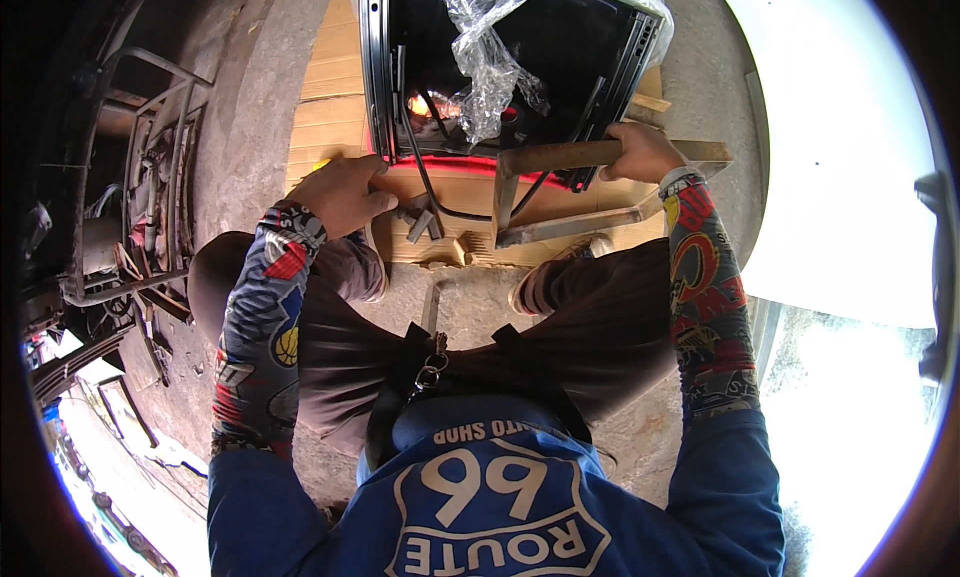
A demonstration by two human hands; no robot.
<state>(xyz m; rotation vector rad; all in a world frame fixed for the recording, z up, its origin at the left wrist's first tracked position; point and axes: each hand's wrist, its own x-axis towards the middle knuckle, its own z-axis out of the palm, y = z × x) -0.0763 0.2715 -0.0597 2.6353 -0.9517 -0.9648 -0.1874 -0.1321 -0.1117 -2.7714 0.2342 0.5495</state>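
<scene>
A glossy black panel with metal side rails lies on flattened cardboard in front of me. My left hand is at its near left corner, thumb apart from the fingers, nothing visible between them. My right hand wraps round the upper bar of a rusty metal frame, close to the panel's near right corner. This frame stands partly over the panel's near edge. A black cable loops out from the panel and passes behind the frame. Crumpled clear plastic covers part of the glass.
Small grey metal pieces lie on the cardboard between my hands. A red strip shows along the panel's near edge. At left stands a metal rack with clutter; a large white curved surface fills the right.
</scene>
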